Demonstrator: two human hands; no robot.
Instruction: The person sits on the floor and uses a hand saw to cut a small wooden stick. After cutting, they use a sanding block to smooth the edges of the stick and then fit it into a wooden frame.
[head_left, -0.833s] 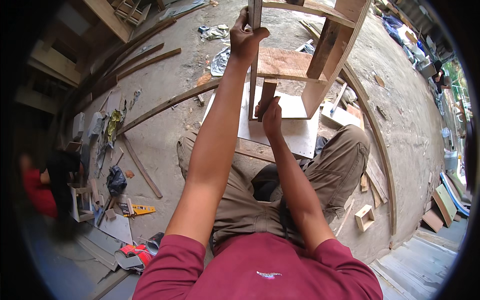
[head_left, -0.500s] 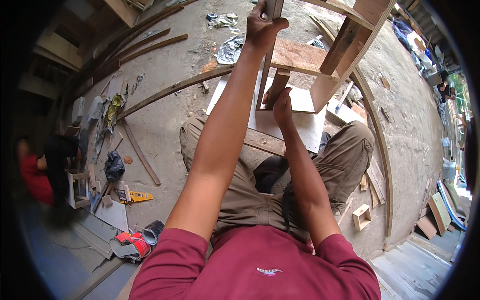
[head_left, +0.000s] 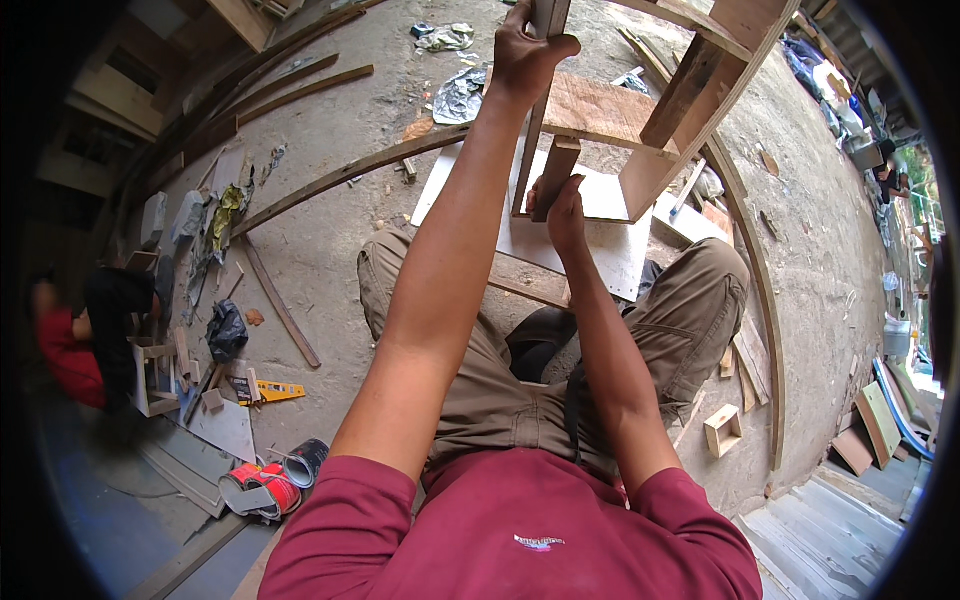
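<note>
A box-like wooden frame [head_left: 598,108] with plywood panels stands in front of me, its top running out of view. High on its left upright, my left hand [head_left: 528,58] is closed around the wood, thumb sticking out to the right. Lower down, my right hand [head_left: 566,215] grips a short brown wood block [head_left: 557,178], held upright by the frame's lower opening. Some of its fingers are hidden behind the block. Whether the block touches the frame, I cannot tell. A white board [head_left: 610,262] lies under the frame, between my knees.
Long timber strips [head_left: 350,172] lie on the concrete floor at left and right. A small wooden box [head_left: 723,431] is by my right knee. To the left are a yellow saw [head_left: 279,391], red cans [head_left: 262,488] and a black bag [head_left: 228,331]. A person in red [head_left: 72,360] is at far left.
The wood block in my right hand has shifted very slightly at the frame's lower opening. My left hand keeps its place on the upright.
</note>
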